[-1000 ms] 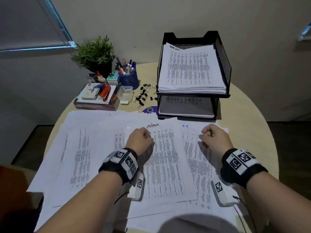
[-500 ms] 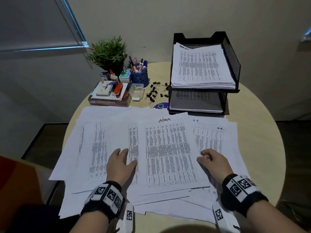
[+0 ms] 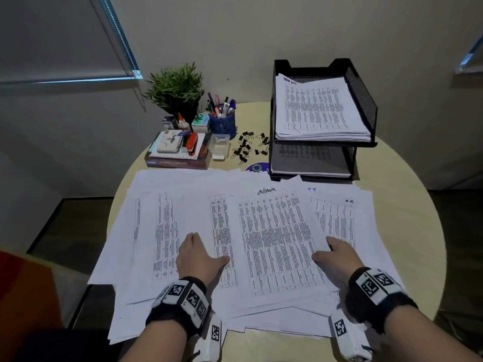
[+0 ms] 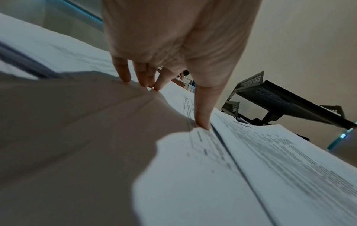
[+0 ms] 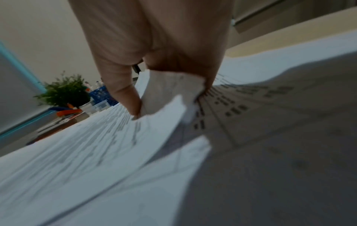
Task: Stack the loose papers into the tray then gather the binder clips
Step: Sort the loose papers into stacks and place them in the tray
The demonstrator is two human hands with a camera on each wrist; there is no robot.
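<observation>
While the left hand (image 3: 199,257) pressed flat, fingers straight, on the loose papers (image 3: 271,244), the right hand (image 3: 335,259) pinched a sheet's lifted edge.

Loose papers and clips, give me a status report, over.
Left hand flat on the loose papers. Right hand pinching a sheet edge. Tray part full; binder clips scattered beside it. Nothing blocking.
</observation>
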